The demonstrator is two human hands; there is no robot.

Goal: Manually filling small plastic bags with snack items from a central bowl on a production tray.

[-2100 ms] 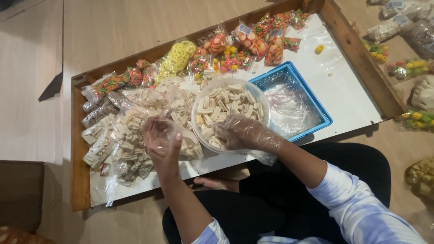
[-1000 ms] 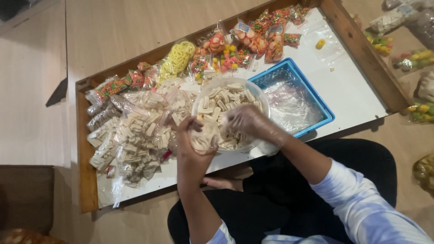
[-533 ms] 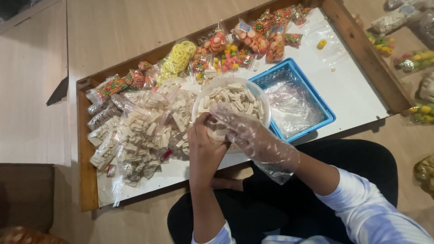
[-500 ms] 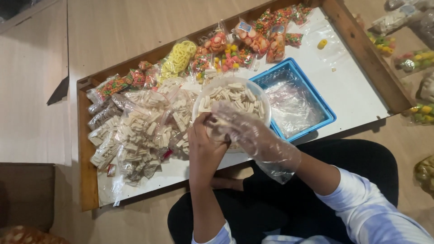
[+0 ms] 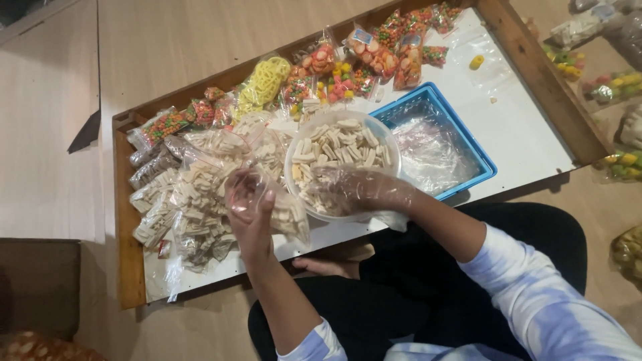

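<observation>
My left hand holds a small clear plastic bag partly filled with pale cracker pieces, just left of the big clear bowl. The bowl is full of the same pale rectangular crackers. My right hand, in a thin clear plastic glove, reaches into the bowl's near side and rests on the crackers. Both hands work over the white-lined wooden tray.
Several filled cracker bags are heaped on the tray's left. Bags of colourful snacks line the far edge. A blue basket lined with clear plastic sits right of the bowl. More snack bags lie on the floor at right.
My left hand drew back from the bowl to the left with the small bag. My right hand went from the bag's mouth back into the bowl.
</observation>
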